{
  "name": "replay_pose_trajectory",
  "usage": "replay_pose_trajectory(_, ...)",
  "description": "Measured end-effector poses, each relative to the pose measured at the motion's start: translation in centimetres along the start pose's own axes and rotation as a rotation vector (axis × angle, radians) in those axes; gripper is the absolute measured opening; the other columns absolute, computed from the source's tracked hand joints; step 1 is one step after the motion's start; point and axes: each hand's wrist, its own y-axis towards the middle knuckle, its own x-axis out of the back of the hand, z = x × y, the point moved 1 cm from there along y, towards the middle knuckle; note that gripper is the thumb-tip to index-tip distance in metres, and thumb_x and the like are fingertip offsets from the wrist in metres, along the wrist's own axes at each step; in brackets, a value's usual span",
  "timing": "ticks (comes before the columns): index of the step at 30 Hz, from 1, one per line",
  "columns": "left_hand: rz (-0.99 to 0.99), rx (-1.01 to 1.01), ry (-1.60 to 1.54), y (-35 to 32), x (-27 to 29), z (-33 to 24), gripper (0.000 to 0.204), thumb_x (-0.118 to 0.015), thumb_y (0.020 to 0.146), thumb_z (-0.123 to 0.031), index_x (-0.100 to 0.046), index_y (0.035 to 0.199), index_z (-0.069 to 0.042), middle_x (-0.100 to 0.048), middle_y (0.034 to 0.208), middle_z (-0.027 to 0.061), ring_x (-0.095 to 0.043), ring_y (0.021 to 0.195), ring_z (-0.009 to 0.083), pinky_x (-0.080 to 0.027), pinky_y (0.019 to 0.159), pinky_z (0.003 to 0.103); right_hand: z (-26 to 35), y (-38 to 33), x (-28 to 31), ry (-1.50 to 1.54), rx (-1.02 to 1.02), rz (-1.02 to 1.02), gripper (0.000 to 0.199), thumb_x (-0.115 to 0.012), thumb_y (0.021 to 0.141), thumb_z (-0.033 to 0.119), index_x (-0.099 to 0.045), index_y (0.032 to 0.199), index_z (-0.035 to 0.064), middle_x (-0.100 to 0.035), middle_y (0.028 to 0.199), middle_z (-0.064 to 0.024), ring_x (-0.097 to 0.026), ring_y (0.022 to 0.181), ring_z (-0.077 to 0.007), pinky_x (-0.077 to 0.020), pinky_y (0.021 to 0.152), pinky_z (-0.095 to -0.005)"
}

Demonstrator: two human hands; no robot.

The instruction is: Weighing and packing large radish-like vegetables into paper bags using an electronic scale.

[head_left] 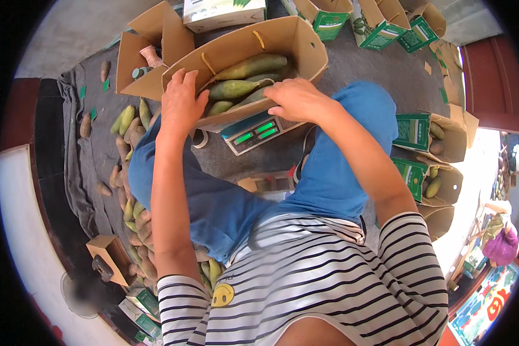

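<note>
On the near rim of the open cardboard box [305,43] both hands are busy. The left hand [180,102] lies flat with fingers spread over the box's near-left edge, pressing on the cardboard rather than clenched around anything. The right hand [297,98] curls over the near-right edge, its fingers bent down toward the fruit; whether it actually grips a piece I cannot tell from here.

Inside the box lie several long green mangoes [236,87], stacked lengthwise, with yellow cord handles showing at the box's walls. The box sits on a digital scale [256,134], whose green display faces the person, just beneath the right hand.

The person sits on a grey cloth [92,155] spread over the floor, knees in blue trousers either side of the scale, wearing a striped shirt. Along the cloth's left side runs a loose heap of mangoes [134,124], green and brownish. Beyond the box, at the cloth's far edge, stand more cardboard cartons with green panels [386,34], and to the right side other cartons [432,138] hold fruit.
</note>
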Motion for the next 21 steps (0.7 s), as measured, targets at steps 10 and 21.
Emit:
replay_pose_trajectory(10,-0.761,-0.213,-0.116,1.1,3.4,-3.0,0.069,-0.073,0.074,-0.028,-0.045,0.132,-0.002,-0.038,0.135,0.0234,-0.039,0.122,0.0391,-0.035,0.100,0.045,0.3,0.3,0.3,0.052,0.029,-0.257,0.043,-0.059,0.086,0.039,-0.059,0.112,0.0053,-0.063,0.098,-0.0151,-0.060,0.096,-0.0329,-0.0474,0.081,-0.0441)
replay_pose_trajectory(21,-1.060,-0.089,-0.005,-6.9,11.7,-0.8,0.052,-0.058,0.088,-0.005,-0.035,0.133,0.004,-0.042,0.132,0.0212,-0.050,0.115,0.0297,-0.039,0.100,0.040,-0.2,0.2,-0.1,0.062,-0.014,-0.143,0.043,-0.051,0.091,0.041,-0.058,0.115,0.0049,-0.062,0.101,-0.0147,-0.058,0.097,-0.0330,-0.0469,0.083,-0.0431)
